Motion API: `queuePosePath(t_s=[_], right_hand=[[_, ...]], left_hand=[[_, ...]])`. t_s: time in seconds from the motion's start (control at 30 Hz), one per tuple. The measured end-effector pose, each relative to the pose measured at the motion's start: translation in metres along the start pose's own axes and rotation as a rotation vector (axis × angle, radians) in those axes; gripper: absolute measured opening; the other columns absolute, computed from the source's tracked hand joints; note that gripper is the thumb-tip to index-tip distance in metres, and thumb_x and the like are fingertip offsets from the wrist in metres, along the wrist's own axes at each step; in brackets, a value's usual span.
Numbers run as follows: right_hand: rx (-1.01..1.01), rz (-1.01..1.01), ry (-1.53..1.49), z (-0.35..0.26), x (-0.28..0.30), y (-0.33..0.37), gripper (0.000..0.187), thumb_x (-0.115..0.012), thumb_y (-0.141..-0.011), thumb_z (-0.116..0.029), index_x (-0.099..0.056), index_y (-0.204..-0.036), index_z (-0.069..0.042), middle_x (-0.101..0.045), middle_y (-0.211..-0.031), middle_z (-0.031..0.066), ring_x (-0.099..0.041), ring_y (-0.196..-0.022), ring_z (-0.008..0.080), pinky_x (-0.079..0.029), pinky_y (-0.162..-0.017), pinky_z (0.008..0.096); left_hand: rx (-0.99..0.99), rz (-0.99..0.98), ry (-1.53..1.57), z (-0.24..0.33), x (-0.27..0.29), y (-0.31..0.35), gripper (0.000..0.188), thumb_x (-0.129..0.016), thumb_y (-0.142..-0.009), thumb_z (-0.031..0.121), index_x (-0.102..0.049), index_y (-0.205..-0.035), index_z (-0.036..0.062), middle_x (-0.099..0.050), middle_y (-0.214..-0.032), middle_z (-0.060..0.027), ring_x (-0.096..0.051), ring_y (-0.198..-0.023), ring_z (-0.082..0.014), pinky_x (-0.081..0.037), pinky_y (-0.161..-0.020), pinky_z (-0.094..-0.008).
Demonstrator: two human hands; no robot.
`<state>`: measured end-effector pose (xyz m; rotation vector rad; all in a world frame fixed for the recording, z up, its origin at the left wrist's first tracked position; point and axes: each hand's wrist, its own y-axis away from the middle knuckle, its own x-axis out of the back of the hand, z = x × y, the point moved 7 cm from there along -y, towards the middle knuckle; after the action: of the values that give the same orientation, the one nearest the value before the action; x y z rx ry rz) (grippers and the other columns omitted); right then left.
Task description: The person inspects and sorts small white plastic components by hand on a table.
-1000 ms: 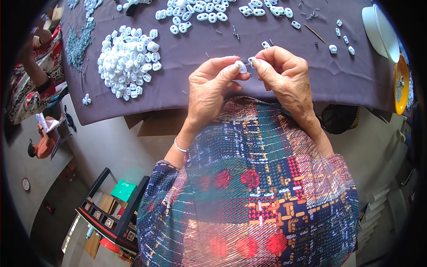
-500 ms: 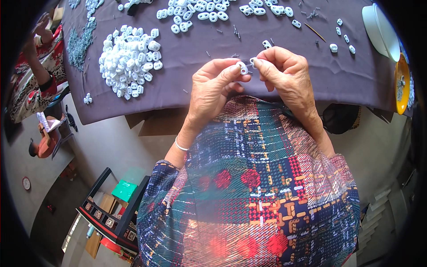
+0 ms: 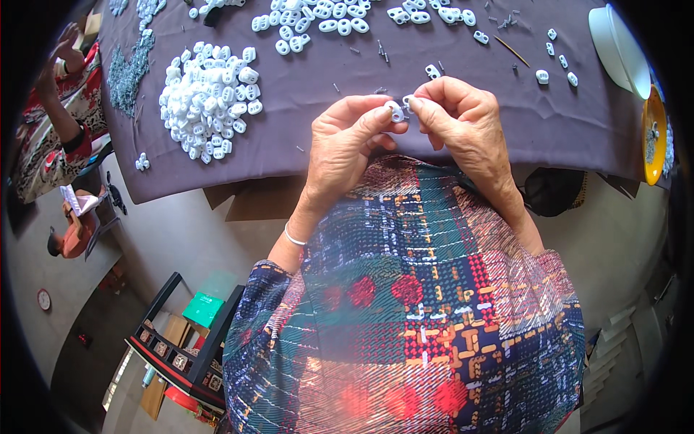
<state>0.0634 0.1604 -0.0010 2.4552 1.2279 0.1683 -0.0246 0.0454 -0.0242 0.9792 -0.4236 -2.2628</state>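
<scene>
Above the near edge of the cloth, my left hand (image 3: 345, 137) pinches a white two-hole cord lock body (image 3: 395, 113) between thumb and forefinger. Close against it, my right hand (image 3: 466, 119) grips a small white cord lock part (image 3: 408, 102), mostly covered by the thumb and fingertips. The two white parts sit almost touching; any spring between them is too small to make out now. Just beyond my fingers lie a loose white cord lock (image 3: 433, 71) and a few small metal springs (image 3: 381, 90).
A large heap of white cord lock parts (image 3: 206, 101) lies left on the dark tablecloth (image 3: 303, 72). More cord locks (image 3: 340, 10) lie at the back. At left is a pile of springs (image 3: 130, 76); at right are a thin stick (image 3: 512, 52), white bowl (image 3: 614, 50) and yellow dish (image 3: 654, 137).
The two white parts have come closer together, and the spring seen between them before is now hardly visible. Both hands stay in nearly the same place.
</scene>
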Motion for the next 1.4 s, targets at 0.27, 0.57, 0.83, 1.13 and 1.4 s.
queuePosePath(t_s=[0.27, 0.57, 0.83, 1.13, 1.4], right_hand=[[-0.015, -0.018, 0.025, -0.001, -0.003, -0.001, 0.012, -0.062, -0.081, -0.011, -0.063, -0.082, 0.001, -0.061, -0.068, 0.0018, -0.054, -0.060, 0.0048, -0.042, -0.050, 0.0189], [-0.034, -0.028, 0.040, -0.001, -0.006, -0.001, 0.013, -0.061, -0.081, -0.011, -0.064, -0.081, 0.002, -0.062, -0.068, 0.0027, -0.055, -0.060, 0.0056, -0.043, -0.052, 0.0196], [-0.029, -0.040, 0.060, -0.001, -0.008, -0.002, 0.012, -0.061, -0.081, -0.011, -0.063, -0.079, 0.001, -0.061, -0.065, 0.0017, -0.054, -0.058, 0.0047, -0.041, -0.049, 0.0195], [0.010, -0.046, 0.096, -0.001, -0.009, -0.005, 0.012, -0.061, -0.081, -0.010, -0.063, -0.079, 0.002, -0.061, -0.065, 0.0024, -0.054, -0.058, 0.0058, -0.042, -0.051, 0.0206], [0.077, -0.012, 0.147, 0.000, -0.011, -0.007, 0.012, -0.061, -0.080, -0.010, -0.063, -0.079, 0.002, -0.063, -0.066, 0.0050, -0.057, -0.060, 0.0072, -0.045, -0.053, 0.0224]], left_hand=[[0.007, 0.000, 0.024, -0.002, 0.002, -0.002, 0.018, -0.061, -0.083, 0.006, -0.059, -0.099, -0.0023, -0.064, -0.090, -0.0129, -0.064, -0.079, -0.0187, -0.051, -0.061, -0.0244], [0.024, 0.004, 0.037, -0.005, 0.005, -0.001, 0.015, -0.062, -0.083, 0.006, -0.060, -0.096, -0.0017, -0.064, -0.089, -0.0125, -0.064, -0.078, -0.0184, -0.051, -0.061, -0.0248], [0.041, -0.002, 0.054, -0.006, 0.008, -0.002, 0.014, -0.061, -0.083, 0.005, -0.060, -0.095, -0.0017, -0.064, -0.086, -0.0122, -0.064, -0.076, -0.0183, -0.051, -0.060, -0.0247], [0.038, -0.004, 0.054, -0.005, 0.007, -0.003, 0.013, -0.062, -0.082, 0.005, -0.061, -0.094, -0.0021, -0.064, -0.086, -0.0129, -0.064, -0.076, -0.0183, -0.051, -0.060, -0.0248], [0.013, 0.061, 0.062, -0.007, 0.011, -0.005, 0.014, -0.062, -0.082, 0.004, -0.060, -0.093, -0.0034, -0.064, -0.087, -0.0142, -0.064, -0.077, -0.0195, -0.051, -0.060, -0.0245]])
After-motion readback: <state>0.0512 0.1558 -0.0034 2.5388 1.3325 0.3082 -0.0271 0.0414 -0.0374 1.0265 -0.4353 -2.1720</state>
